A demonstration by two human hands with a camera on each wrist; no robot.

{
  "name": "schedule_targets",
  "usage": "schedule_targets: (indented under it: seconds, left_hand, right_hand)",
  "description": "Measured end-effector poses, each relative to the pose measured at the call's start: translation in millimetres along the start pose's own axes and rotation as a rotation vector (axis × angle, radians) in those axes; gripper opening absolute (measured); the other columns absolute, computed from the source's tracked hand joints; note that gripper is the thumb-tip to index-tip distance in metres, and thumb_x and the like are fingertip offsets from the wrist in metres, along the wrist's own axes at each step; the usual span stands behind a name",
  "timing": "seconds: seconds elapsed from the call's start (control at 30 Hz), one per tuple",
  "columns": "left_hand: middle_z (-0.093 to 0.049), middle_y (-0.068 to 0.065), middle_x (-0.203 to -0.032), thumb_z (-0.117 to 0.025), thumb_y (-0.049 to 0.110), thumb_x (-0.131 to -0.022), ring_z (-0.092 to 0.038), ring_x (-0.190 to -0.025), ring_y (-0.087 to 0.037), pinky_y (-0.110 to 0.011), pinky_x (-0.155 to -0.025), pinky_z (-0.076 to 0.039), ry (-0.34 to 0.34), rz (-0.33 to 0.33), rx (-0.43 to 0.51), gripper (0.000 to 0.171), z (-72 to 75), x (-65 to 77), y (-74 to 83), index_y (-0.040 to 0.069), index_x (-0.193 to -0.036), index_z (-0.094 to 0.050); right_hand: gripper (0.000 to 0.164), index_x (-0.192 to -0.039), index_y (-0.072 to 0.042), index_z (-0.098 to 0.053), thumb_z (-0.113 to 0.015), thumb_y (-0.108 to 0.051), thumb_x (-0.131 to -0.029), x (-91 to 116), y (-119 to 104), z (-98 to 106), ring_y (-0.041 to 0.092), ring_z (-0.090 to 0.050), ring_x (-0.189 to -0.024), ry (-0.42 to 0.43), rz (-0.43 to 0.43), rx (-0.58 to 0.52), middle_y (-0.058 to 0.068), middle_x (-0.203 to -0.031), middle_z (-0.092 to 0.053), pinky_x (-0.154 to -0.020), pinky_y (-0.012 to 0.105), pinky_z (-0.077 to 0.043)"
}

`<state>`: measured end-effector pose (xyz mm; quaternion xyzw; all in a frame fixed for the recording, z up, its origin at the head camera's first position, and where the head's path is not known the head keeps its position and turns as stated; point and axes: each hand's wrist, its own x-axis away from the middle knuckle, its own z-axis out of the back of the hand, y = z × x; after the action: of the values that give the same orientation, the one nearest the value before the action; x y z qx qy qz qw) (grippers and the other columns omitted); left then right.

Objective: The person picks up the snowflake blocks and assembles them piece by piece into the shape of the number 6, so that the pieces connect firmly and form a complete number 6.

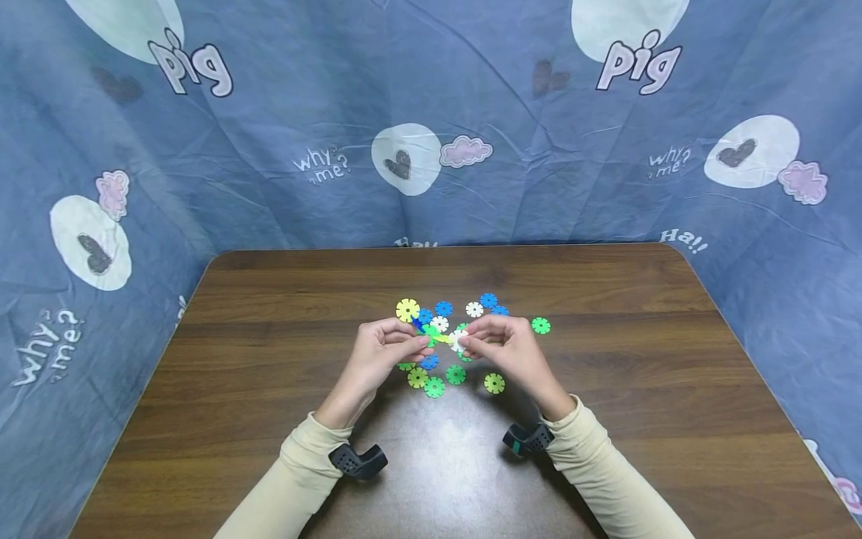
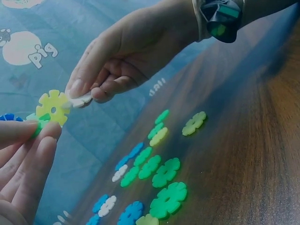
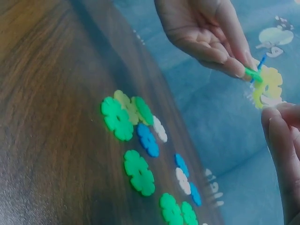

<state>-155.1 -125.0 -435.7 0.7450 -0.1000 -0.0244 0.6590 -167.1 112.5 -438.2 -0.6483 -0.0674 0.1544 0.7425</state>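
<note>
My left hand point(image 1: 380, 350) pinches a green notched plastic disc point(image 3: 253, 74) between thumb and fingers. Joined to it are a blue disc point(image 2: 10, 117) and a yellow disc point(image 2: 52, 108), the yellow standing at an angle to the green. From the other side, my right hand point(image 1: 510, 350) pinches a white notched disc point(image 2: 80, 100) by its edge. The white disc's edge meets the yellow disc's rim; whether it sits in a notch I cannot tell. Both hands are held over the loose discs, just above the tabletop, and fingertips cover part of the green and white discs.
Loose notched discs lie scattered under and around the hands on the brown wooden table point(image 1: 269, 389): several green point(image 1: 434, 387), several blue point(image 1: 488, 300), a few white point(image 1: 474, 309) and yellow point(image 1: 494, 383). One green disc lies apart at right. A blue printed cloth point(image 1: 431, 90) hangs behind.
</note>
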Motion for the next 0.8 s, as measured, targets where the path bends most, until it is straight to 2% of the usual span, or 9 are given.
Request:
schedule_targets:
  seconds: [0.13, 0.2, 0.27, 0.37, 0.47, 0.53, 0.7, 0.8]
  left_hand:
    - [-0.076, -0.003, -0.084, -0.071, -0.004, -0.093, -0.078, -0.077, -0.015, -0.044, -0.083, -0.064, 0.017, -0.018, -0.008, 0.016, 2.1, 0.3, 2.0, -0.012, -0.105, -0.062]
    - [-0.075, 0.0, -0.084, -0.07, -0.003, -0.094, -0.077, -0.077, -0.015, -0.047, -0.085, -0.064, 0.022, -0.025, -0.025, 0.018, 2.7, 0.4, 3.0, -0.012, -0.107, -0.061]
    - [-0.073, 0.004, -0.083, -0.07, -0.002, -0.094, -0.077, -0.077, -0.013, -0.045, -0.085, -0.064, 0.026, -0.031, -0.045, 0.021, 3.5, 0.5, 3.2, -0.011, -0.11, -0.061]
    - [-0.072, 0.004, -0.085, -0.071, -0.001, -0.094, -0.076, -0.077, -0.013, -0.046, -0.086, -0.064, 0.029, -0.041, -0.052, 0.024, 3.9, 0.4, 2.9, -0.013, -0.113, -0.061]
    - [-0.071, 0.003, -0.086, -0.07, -0.001, -0.094, -0.076, -0.077, -0.012, -0.047, -0.087, -0.063, 0.03, -0.051, -0.047, 0.026, 3.7, 0.4, 2.3, -0.015, -0.114, -0.06]
    - [-0.071, 0.003, -0.087, -0.071, 0.0, -0.094, -0.075, -0.078, -0.011, -0.047, -0.088, -0.063, 0.042, -0.051, -0.051, 0.027, 2.9, 0.5, 2.2, -0.014, -0.115, -0.06]
    - [-0.072, 0.003, -0.087, -0.075, 0.006, -0.093, -0.075, -0.081, -0.012, -0.043, -0.087, -0.063, 0.074, -0.013, -0.058, 0.025, -1.3, 0.9, -0.4, -0.005, -0.112, -0.064]
    - [-0.075, 0.003, -0.087, -0.077, 0.007, -0.092, -0.075, -0.082, -0.01, -0.039, -0.085, -0.063, 0.037, 0.021, -0.064, 0.023, -5.3, 1.1, -3.5, -0.002, -0.109, -0.067]
  right_hand:
    - [0.015, -0.1, 0.006, -0.072, -0.077, -0.006, -0.091, -0.7, 1.3, -2.4, 0.039, -0.078, -0.082, -0.052, -0.028, -0.016, 0.025, -0.093, -0.077, -0.074, 0.058, -0.062]
    - [0.015, -0.101, 0.004, -0.073, -0.077, -0.007, -0.092, -0.6, 1.9, -2.6, 0.032, -0.079, -0.082, -0.083, -0.031, 0.007, 0.024, -0.094, -0.078, -0.075, 0.056, -0.063]
    - [0.015, -0.102, 0.003, -0.074, -0.077, -0.007, -0.092, -0.2, 2.2, -2.2, 0.028, -0.079, -0.081, -0.11, -0.03, 0.035, 0.022, -0.094, -0.078, -0.074, 0.054, -0.064]
    - [0.015, -0.104, 0.003, -0.074, -0.076, -0.007, -0.092, 0.4, 2.6, -1.0, 0.03, -0.078, -0.081, -0.142, -0.032, 0.054, 0.022, -0.093, -0.078, -0.073, 0.051, -0.064]
    - [0.018, -0.106, 0.005, -0.072, -0.075, -0.005, -0.092, 0.9, 2.7, -0.3, 0.038, -0.078, -0.084, -0.17, -0.058, 0.022, 0.023, -0.094, -0.077, -0.072, 0.053, -0.064]
    - [0.019, -0.107, 0.006, -0.071, -0.075, -0.006, -0.093, 0.8, 3.4, -0.1, 0.038, -0.078, -0.086, -0.172, -0.08, -0.009, 0.024, -0.096, -0.077, -0.073, 0.054, -0.063]
    - [0.022, -0.108, 0.011, -0.068, -0.073, -0.004, -0.093, -0.2, 5.5, -1.9, 0.024, -0.08, -0.084, -0.14, -0.115, -0.094, 0.027, -0.097, -0.077, -0.075, 0.053, -0.063]
    - [0.021, -0.108, 0.013, -0.067, -0.072, -0.001, -0.093, -0.9, 7.9, -5.3, 0.019, -0.08, -0.083, -0.132, -0.109, -0.122, 0.027, -0.098, -0.077, -0.074, 0.05, -0.063]
